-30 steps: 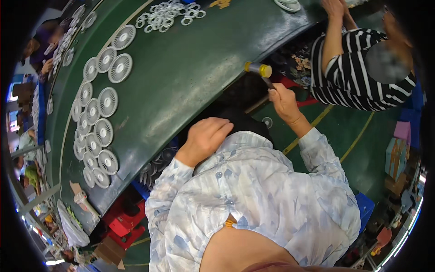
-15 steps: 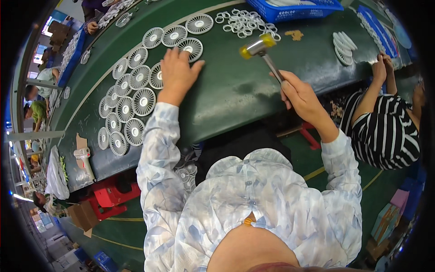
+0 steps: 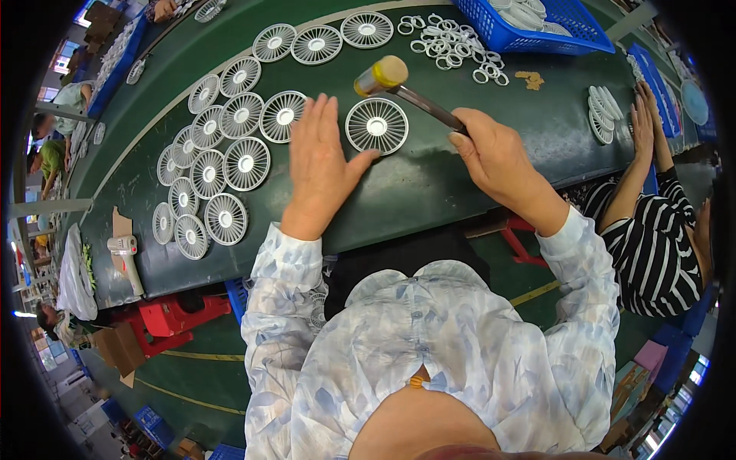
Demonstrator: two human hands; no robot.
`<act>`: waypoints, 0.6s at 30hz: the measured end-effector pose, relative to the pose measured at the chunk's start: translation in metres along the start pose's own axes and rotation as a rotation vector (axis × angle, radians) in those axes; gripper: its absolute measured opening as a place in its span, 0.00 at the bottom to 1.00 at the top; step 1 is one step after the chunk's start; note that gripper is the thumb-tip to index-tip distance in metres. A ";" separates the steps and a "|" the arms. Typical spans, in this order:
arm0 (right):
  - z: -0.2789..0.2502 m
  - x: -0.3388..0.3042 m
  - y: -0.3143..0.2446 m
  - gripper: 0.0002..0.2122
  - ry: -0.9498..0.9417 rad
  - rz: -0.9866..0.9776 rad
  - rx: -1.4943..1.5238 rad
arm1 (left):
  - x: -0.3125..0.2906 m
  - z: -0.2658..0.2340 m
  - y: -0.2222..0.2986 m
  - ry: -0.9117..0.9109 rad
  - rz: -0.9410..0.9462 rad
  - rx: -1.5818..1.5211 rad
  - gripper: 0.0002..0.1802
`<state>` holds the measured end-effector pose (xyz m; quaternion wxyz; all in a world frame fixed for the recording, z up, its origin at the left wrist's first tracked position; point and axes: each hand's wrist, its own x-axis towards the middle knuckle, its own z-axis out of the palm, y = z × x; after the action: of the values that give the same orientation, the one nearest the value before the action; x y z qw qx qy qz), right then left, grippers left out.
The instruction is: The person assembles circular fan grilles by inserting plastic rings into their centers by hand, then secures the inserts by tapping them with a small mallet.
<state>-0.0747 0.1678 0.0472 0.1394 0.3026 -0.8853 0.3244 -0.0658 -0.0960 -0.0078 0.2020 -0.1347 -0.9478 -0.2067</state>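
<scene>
My right hand (image 3: 494,157) grips the handle of a mallet (image 3: 423,106) with a metal head and yellow faces. The mallet's head hangs just above a round, spoked grey-white fan cover (image 3: 376,128) that lies flat on the green table. My left hand (image 3: 318,165) is flat with its fingers stretched out, left of that cover. Its thumb reaches the cover's near rim; whether it presses on it I cannot tell. Beside my left fingers lies another such cover (image 3: 284,116), and several more covers (image 3: 245,164) spread out in rows to the left.
Small white rings (image 3: 448,44) lie in a loose pile at the far side, near a blue basket (image 3: 529,34) of white parts. White oval parts (image 3: 603,115) stand stacked at right, by a co-worker's hands (image 3: 642,126). A handheld tool (image 3: 125,257) lies at the table's left end.
The cover near my left fingers has come nearer and to the right, apart from the others. The mallet's head has moved left, over it. My view has shifted slightly.
</scene>
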 end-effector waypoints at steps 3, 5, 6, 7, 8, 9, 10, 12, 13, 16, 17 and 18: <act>0.022 -0.018 0.026 0.09 -0.363 0.078 -0.215 | 0.008 -0.013 -0.023 -0.057 -0.020 0.240 0.44; 0.009 -0.004 0.025 0.08 -0.402 0.074 -0.278 | 0.008 -0.020 -0.041 -0.039 -0.072 0.339 0.35; 0.004 0.000 0.016 0.08 -0.348 0.096 -0.241 | 0.008 -0.022 -0.045 -0.040 -0.083 0.388 0.33; 0.002 0.001 0.011 0.09 -0.294 0.118 -0.204 | 0.009 -0.023 -0.048 -0.042 -0.093 0.437 0.31; 0.003 0.001 0.011 0.09 -0.296 0.115 -0.204 | 0.005 -0.023 -0.047 -0.099 -0.101 0.474 0.28; 0.006 -0.001 0.013 0.09 -0.249 0.097 -0.185 | 0.000 -0.019 -0.047 -0.089 -0.084 0.438 0.28; 0.008 -0.003 0.014 0.09 -0.202 0.079 -0.166 | -0.005 -0.015 -0.046 -0.078 -0.067 0.403 0.27; 0.005 -0.010 0.019 0.09 -0.307 0.085 -0.225 | -0.014 -0.017 -0.027 -0.101 -0.032 0.312 0.27; 0.003 -0.013 0.021 0.09 -0.410 0.091 -0.284 | -0.018 -0.018 -0.017 -0.126 -0.028 0.274 0.27; -0.014 -0.010 0.015 0.08 -0.404 0.100 -0.403 | -0.039 -0.023 0.005 -0.110 -0.023 0.074 0.21; -0.018 -0.010 0.016 0.08 -0.381 0.117 -0.386 | -0.045 -0.025 0.010 -0.078 -0.021 -0.002 0.21; -0.019 -0.007 0.012 0.08 -0.386 0.110 -0.386 | -0.047 -0.026 0.013 -0.057 -0.008 -0.040 0.22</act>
<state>-0.0761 0.1906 0.0523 0.0052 0.2782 -0.9560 0.0933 -0.0110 -0.1038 -0.0026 0.1712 -0.1409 -0.9494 -0.2224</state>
